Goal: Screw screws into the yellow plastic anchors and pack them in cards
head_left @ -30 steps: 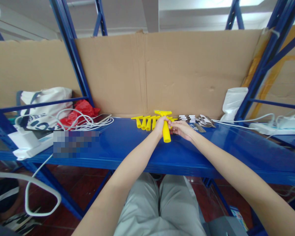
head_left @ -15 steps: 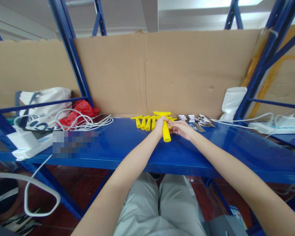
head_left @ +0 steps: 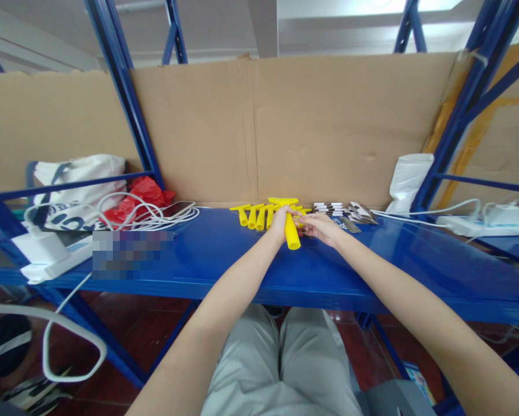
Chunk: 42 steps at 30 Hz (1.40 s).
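My left hand [head_left: 280, 224] is closed around a yellow T-shaped scraper [head_left: 292, 236]. The tool's hollow handle end points toward me, and its wide crosspiece faces the cardboard. Close against the handle's right side is my right hand [head_left: 322, 227], its fingers pinched together. What lies between those fingertips is too small to make out. Several more yellow T-shaped scrapers [head_left: 251, 218] lie in a row behind and left of my hands. Small black-and-white packets [head_left: 328, 207] and brown folded pieces [head_left: 362, 212] sit just beyond my right hand, beside a flat grey strip [head_left: 351, 225].
The blue shelf top [head_left: 216, 254] runs up to a cardboard wall [head_left: 346, 127]. On the left are coiled white cables [head_left: 172, 215], a red plastic bag [head_left: 144, 193], a cloth bag [head_left: 81, 185] and a power strip [head_left: 64, 260]. A white pouch [head_left: 409, 182] stands at the right.
The held scraper has tilted very slightly, its crosspiece shifting a little to the left. Both hands stay almost where they were.
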Tool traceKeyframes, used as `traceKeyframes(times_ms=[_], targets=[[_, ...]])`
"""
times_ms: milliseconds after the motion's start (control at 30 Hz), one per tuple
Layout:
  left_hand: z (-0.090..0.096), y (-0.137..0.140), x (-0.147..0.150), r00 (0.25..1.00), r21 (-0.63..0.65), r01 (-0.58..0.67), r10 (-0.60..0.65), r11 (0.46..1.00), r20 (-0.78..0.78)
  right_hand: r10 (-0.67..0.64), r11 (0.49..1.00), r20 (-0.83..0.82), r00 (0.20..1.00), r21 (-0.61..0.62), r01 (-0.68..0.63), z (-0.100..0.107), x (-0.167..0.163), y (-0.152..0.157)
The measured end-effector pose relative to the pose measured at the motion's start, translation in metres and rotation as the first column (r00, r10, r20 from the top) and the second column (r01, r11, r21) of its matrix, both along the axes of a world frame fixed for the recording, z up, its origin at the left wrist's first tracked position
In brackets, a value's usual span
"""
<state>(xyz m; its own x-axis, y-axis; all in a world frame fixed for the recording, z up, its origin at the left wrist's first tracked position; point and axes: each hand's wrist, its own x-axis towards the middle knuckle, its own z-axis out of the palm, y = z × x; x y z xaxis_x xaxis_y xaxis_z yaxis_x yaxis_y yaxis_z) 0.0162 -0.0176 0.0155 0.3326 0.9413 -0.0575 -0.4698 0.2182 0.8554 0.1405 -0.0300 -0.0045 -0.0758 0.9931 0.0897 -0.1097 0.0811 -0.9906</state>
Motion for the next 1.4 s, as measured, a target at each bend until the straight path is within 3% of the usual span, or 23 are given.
traceKeyframes(times_ms=[267,533,633,700,767,833,933,1033,1200,1400], targets=[[0.002,-0.004,0.0,0.993,-0.028,-0.116,0.116,0.993,0.023,-0.078,0.997,-0.015,0.997,0.026,0.079,0.006,0.009,0.001],[-0.011,0.002,0.005,0.986,0.02,-0.168,0.168,0.986,-0.02,-0.188,0.979,0.235,0.953,0.117,0.165,0.001,0.015,0.004],[-0.015,0.006,0.006,0.983,0.029,-0.183,0.183,0.983,-0.018,-0.248,0.95,0.481,0.841,0.29,0.114,-0.001,0.012,0.004],[-0.015,0.006,0.006,0.981,0.012,-0.194,0.194,0.981,-0.03,-0.321,0.899,0.615,0.72,0.437,0.028,-0.001,0.009,0.002],[-0.013,0.006,0.005,0.981,-0.014,-0.189,0.188,0.982,-0.041,-0.359,0.859,0.694,0.624,0.507,-0.07,0.002,0.007,-0.002],[-0.011,0.006,0.003,0.983,-0.03,-0.178,0.177,0.984,-0.041,-0.278,0.881,0.768,0.577,0.443,-0.165,0.006,0.008,-0.006],[-0.008,0.007,-0.002,0.982,-0.043,-0.187,0.186,0.981,-0.02,0.07,0.94,0.843,0.533,0.123,-0.318,0.012,0.014,-0.012],[-0.006,0.008,-0.006,0.974,-0.041,-0.225,0.225,0.974,-0.002,0.341,0.894,0.813,0.472,-0.125,-0.431,0.015,0.022,-0.015],[-0.005,0.008,-0.007,0.969,-0.046,-0.248,0.247,0.968,-0.018,0.425,0.852,0.811,0.402,-0.209,-0.481,0.015,0.022,-0.016],[-0.003,0.005,-0.005,0.979,-0.064,-0.203,0.202,0.977,-0.017,0.39,0.872,0.838,0.382,-0.203,-0.445,0.013,0.018,-0.014]])
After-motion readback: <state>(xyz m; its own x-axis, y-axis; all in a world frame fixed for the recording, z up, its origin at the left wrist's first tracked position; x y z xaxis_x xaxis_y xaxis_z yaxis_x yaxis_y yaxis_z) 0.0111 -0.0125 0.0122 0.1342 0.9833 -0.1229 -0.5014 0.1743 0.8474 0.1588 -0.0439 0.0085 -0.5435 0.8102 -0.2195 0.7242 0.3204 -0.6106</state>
